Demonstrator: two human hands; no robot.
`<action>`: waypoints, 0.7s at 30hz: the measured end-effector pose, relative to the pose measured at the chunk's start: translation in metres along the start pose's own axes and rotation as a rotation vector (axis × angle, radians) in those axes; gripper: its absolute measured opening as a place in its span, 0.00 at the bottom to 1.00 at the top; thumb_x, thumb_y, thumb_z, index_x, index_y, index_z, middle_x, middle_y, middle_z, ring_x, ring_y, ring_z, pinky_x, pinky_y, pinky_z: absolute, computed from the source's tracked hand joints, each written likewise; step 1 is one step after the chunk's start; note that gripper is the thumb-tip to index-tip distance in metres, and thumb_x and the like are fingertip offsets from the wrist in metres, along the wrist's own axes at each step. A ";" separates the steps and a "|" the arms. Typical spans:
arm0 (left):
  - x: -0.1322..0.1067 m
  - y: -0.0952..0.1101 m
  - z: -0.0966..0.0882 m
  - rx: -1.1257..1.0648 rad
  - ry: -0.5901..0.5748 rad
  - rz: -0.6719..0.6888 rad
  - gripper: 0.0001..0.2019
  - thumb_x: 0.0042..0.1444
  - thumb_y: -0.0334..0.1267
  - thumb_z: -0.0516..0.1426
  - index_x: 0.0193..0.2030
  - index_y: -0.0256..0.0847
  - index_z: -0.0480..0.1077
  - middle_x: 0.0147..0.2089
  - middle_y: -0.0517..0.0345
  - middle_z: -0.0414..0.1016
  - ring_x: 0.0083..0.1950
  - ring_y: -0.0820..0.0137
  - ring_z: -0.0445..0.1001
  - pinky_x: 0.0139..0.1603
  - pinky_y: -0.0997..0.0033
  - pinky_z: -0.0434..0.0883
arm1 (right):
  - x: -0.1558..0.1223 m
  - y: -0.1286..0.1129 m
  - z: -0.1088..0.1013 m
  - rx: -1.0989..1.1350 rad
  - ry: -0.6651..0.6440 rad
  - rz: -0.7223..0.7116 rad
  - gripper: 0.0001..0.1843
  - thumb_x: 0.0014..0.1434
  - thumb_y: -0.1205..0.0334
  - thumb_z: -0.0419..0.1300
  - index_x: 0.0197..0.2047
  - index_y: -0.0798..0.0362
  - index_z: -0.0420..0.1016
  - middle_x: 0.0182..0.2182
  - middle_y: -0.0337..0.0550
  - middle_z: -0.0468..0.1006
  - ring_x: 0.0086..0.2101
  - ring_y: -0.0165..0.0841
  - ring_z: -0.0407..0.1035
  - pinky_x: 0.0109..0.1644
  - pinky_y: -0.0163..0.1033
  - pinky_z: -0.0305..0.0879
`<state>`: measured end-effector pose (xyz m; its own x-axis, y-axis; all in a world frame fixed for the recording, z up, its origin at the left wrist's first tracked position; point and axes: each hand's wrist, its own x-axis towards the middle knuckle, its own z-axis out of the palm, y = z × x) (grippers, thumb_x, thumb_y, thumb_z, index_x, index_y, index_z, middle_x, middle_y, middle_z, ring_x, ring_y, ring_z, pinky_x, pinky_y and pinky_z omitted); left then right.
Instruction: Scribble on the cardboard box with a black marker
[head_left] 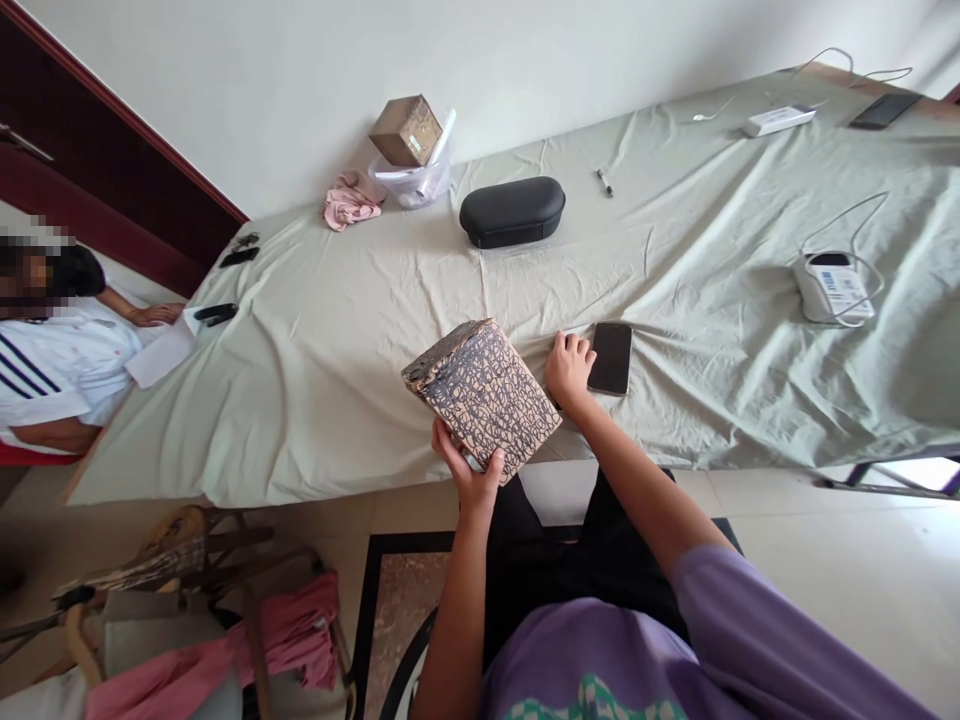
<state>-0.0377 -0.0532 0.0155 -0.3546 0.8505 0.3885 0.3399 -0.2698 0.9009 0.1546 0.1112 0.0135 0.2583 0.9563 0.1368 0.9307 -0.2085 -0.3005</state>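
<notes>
My left hand (pixel 471 480) grips the lower edge of a cardboard box (pixel 499 400) covered in black scribbles, thumb on the near face. The box is tilted above the table's front edge, and its upper end looks rough. To its right, my right hand (pixel 570 368) rests low on the cloth with curled fingers. A little of something dark shows at the edge of that hand; most of it is hidden. Close beside these fingers lies a black phone (pixel 612 358), screen up.
A black zip case (pixel 513 212), a plastic tub (pixel 412 182) with a brown box (pixel 406 130), and a pink cloth (pixel 351 202) stand toward the wall. A white corded device (pixel 836 288) is at right. Another person (pixel 67 350) sits at the left end.
</notes>
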 end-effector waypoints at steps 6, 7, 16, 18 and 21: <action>0.001 0.000 0.001 0.003 0.000 0.000 0.54 0.53 0.57 0.65 0.79 0.47 0.42 0.78 0.37 0.45 0.76 0.45 0.59 0.71 0.48 0.68 | 0.000 0.011 0.004 0.238 0.011 -0.095 0.31 0.68 0.73 0.42 0.71 0.62 0.65 0.58 0.66 0.68 0.54 0.51 0.66 0.59 0.55 0.65; 0.001 0.001 0.001 0.006 0.000 -0.001 0.54 0.53 0.57 0.65 0.79 0.47 0.42 0.77 0.37 0.45 0.76 0.45 0.59 0.71 0.47 0.68 | 0.000 0.011 0.001 0.299 0.029 -0.106 0.32 0.67 0.74 0.42 0.72 0.61 0.63 0.59 0.65 0.67 0.53 0.49 0.67 0.59 0.53 0.67; -0.001 0.005 0.000 0.023 -0.006 0.018 0.53 0.54 0.57 0.65 0.79 0.47 0.43 0.78 0.36 0.43 0.77 0.44 0.56 0.73 0.46 0.65 | -0.007 0.000 -0.028 0.736 0.302 -0.182 0.31 0.68 0.67 0.41 0.73 0.55 0.58 0.55 0.59 0.71 0.53 0.41 0.71 0.61 0.50 0.69; -0.001 0.007 -0.001 0.038 -0.018 0.014 0.53 0.54 0.56 0.65 0.79 0.47 0.42 0.78 0.37 0.42 0.77 0.45 0.56 0.71 0.48 0.68 | -0.014 -0.003 -0.029 0.831 0.278 -0.142 0.26 0.70 0.60 0.42 0.67 0.55 0.64 0.45 0.53 0.74 0.45 0.40 0.73 0.53 0.46 0.72; -0.001 0.009 -0.002 0.051 -0.027 0.016 0.53 0.54 0.57 0.65 0.79 0.47 0.42 0.78 0.37 0.42 0.77 0.45 0.56 0.71 0.49 0.68 | -0.022 -0.004 -0.029 0.951 0.233 -0.082 0.20 0.71 0.48 0.46 0.42 0.52 0.72 0.29 0.41 0.68 0.31 0.36 0.66 0.39 0.40 0.67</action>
<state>-0.0359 -0.0568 0.0234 -0.3252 0.8582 0.3972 0.3899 -0.2609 0.8831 0.1525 0.0846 0.0395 0.3418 0.8748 0.3434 0.3778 0.2066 -0.9025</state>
